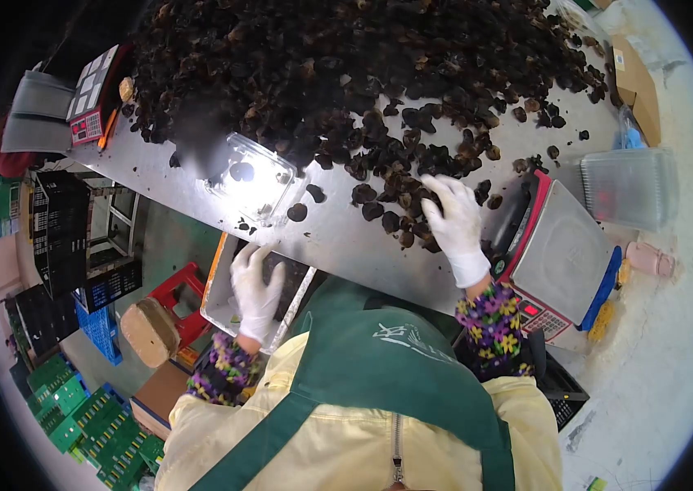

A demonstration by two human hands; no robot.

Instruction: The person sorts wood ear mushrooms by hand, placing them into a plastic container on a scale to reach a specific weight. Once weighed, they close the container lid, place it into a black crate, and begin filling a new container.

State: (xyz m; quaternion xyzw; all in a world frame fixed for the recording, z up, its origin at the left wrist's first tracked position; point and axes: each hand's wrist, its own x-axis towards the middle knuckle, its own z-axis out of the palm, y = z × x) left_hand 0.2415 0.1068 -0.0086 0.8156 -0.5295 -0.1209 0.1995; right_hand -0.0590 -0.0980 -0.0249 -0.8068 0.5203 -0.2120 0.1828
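Note:
Dark, curled pieces that look like wood ear mushrooms [338,74] are heaped over the metal table [338,237]. In a white glove, my right hand [454,221] is at the near end of a loose trail of them, its fingers apart and touching the pieces. My left hand [256,290], also gloved, hovers by the table's near edge above a white bin [219,282], fingers spread and nothing in them. Just beyond it, a clear plastic tub [260,192] lies in bright glare with a dark mushroom piece in it.
A digital scale [559,254] stands to the right, with stacked clear tubs [629,188] behind it. Another scale [92,98] is at the table's left end. On the floor at left are a red stool [187,303], black crates [60,233] and green crates [88,417].

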